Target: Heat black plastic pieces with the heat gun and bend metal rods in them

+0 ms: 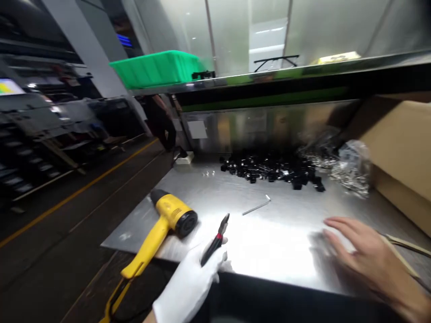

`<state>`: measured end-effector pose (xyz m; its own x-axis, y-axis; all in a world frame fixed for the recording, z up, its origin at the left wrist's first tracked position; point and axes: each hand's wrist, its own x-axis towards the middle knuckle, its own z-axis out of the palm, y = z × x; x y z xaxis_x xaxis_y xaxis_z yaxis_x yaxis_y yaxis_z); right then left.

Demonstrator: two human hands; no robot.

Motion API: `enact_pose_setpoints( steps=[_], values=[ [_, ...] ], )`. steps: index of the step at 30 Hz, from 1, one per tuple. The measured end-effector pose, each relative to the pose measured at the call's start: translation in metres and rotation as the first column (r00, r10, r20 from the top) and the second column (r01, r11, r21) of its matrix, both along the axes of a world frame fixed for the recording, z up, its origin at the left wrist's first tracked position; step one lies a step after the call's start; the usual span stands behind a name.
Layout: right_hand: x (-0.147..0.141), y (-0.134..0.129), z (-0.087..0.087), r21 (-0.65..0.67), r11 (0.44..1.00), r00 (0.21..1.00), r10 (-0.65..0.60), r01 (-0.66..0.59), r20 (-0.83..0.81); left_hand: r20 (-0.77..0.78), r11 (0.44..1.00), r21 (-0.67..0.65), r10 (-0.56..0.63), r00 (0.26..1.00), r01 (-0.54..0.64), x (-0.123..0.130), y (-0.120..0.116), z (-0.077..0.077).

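My left hand (197, 273), in a white glove, is closed around dark pliers (215, 244) with a red band near the joint; their jaws point up and away over the front edge of the metal table (202, 193). On the right, my bare right hand (358, 249) hovers low over the tabletop, fingers apart, holding nothing. A thin hex key (256, 207) lies between the hands, farther back. To the left of the pliers rests a yellow heat gun (173, 213), its handle reaching past the table edge.
Many small black parts (269, 168) are heaped at the back, beside clear bags of metal pieces (352, 170). A cardboard box (400, 152) stands at the right. Above, a shelf (242, 83) holds a green bin (161, 69). A person (160, 119) stands beyond the table.
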<state>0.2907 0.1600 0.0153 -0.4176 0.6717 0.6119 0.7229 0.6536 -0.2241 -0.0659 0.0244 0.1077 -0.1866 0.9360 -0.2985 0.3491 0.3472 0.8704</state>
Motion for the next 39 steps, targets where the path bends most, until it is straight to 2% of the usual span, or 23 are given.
enact_pose_setpoints(
  steps=[1, 2, 3, 4, 5, 6, 7, 9, 11, 14, 19, 24, 28, 33, 36, 39],
  values=[
    [-0.009, 0.0, 0.004, -0.013, 0.999, 0.998, 0.053, -0.052, 0.025, -0.039, 0.999, 0.0, -0.051, 0.998, 0.051, 0.002, 0.009, 0.0],
    [-0.019, 0.001, 0.007, -0.035, 0.996, 0.995, 0.088, -0.087, 0.042, -0.157, 0.994, 0.009, -0.11, 0.981, 0.112, 0.004, 0.021, 0.001],
    [-0.029, 0.003, 0.01, -0.068, 0.992, 0.992, 0.113, -0.109, 0.063, -0.326, 0.985, 0.013, -0.157, 0.932, 0.171, 0.005, 0.034, 0.003],
    [-0.039, 0.006, 0.011, -0.093, 0.989, 0.99, 0.125, -0.118, 0.072, -0.501, 0.976, 0.014, -0.18, 0.846, 0.215, 0.006, 0.048, 0.006],
    [-0.048, 0.008, 0.012, -0.114, 0.986, 0.988, 0.132, -0.123, 0.075, -0.66, 0.97, 0.003, -0.18, 0.729, 0.241, 0.007, 0.064, 0.009],
    [-0.054, 0.01, 0.011, -0.13, 0.984, 0.988, 0.133, -0.123, 0.073, -0.768, 0.97, -0.013, -0.165, 0.62, 0.242, 0.008, 0.08, 0.011],
    [-0.057, 0.011, 0.01, -0.141, 0.983, 0.989, 0.131, -0.12, 0.066, -0.827, 0.973, -0.022, -0.147, 0.543, 0.229, 0.008, 0.096, 0.013],
    [-0.059, 0.011, 0.004, -0.161, 0.98, 0.991, 0.123, -0.114, 0.044, -0.884, 0.98, -0.038, -0.124, 0.45, 0.197, 0.011, 0.128, 0.013],
    [-0.056, 0.01, -0.003, -0.188, 0.976, 0.993, 0.12, -0.114, 0.019, -0.912, 0.984, -0.068, -0.129, 0.388, 0.167, 0.016, 0.156, 0.008],
    [-0.051, 0.009, -0.009, -0.223, 0.966, 0.992, 0.127, -0.128, -0.019, -0.925, 0.985, -0.132, -0.164, 0.342, 0.114, 0.026, 0.188, -0.003],
    [-0.049, 0.01, -0.008, -0.271, 0.95, 0.987, 0.144, -0.157, -0.068, -0.925, 0.975, -0.22, -0.219, 0.31, 0.032, 0.039, 0.214, -0.019],
    [-0.048, 0.011, -0.01, -0.296, 0.94, 0.984, 0.145, -0.17, -0.103, -0.932, 0.973, -0.228, -0.211, 0.294, -0.024, 0.046, 0.221, -0.023],
    [-0.047, 0.011, -0.012, -0.304, 0.936, 0.983, 0.146, -0.175, -0.116, -0.93, 0.974, -0.22, -0.19, 0.316, -0.06, 0.05, 0.224, -0.026],
    [-0.047, 0.012, -0.012, -0.318, 0.931, 0.981, 0.142, -0.179, -0.136, -0.9, 0.978, -0.195, -0.148, 0.411, -0.074, 0.047, 0.23, -0.034],
    [-0.047, 0.011, -0.011, -0.336, 0.923, 0.976, 0.14, -0.189, -0.165, -0.852, 0.987, -0.152, -0.103, 0.514, -0.055, 0.042, 0.231, -0.037],
    [-0.049, 0.008, -0.004, -0.379, 0.899, 0.96, 0.128, -0.218, -0.247, -0.762, 0.998, -0.061, -0.045, 0.646, -0.002, 0.041, 0.223, -0.035]
  ],
)
